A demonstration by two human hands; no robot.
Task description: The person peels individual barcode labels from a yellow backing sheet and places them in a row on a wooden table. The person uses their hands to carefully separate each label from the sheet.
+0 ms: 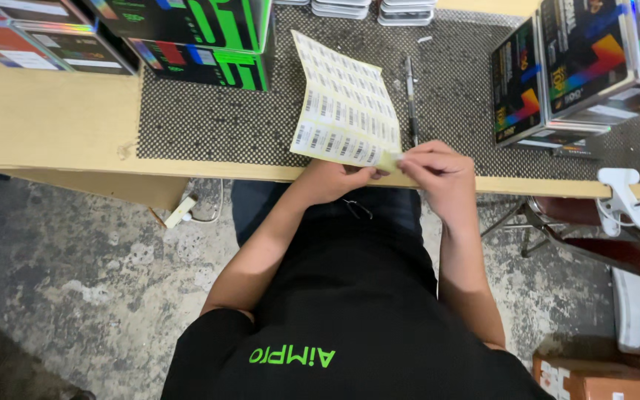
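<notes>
I see both hands working at the near edge of the desk (61,126), over a sheet of barcode labels (344,111) that lies on the dotted mat (209,118) with its near corner lifted off the desk edge. My left hand (335,180) props the sheet from beneath, fingers curled closed against its underside. My right hand (438,174) pinches at the sheet's near right corner, thumb and forefinger closed on what looks like one pale label (389,161) partly lifted from the backing; the corner is small and half covered, so I cannot be sure it is free yet.

I judge the step in hand to be peeling a single label. The next move calls for a slow, even pull along the sheet, with the left hand keeping the backing taut so the label does not tear or curl onto itself.

A black pen (410,100) lies on the mat just right of the sheet. Printed boxes are stacked at the far left corner (201,37) and at the right edge (572,67).
</notes>
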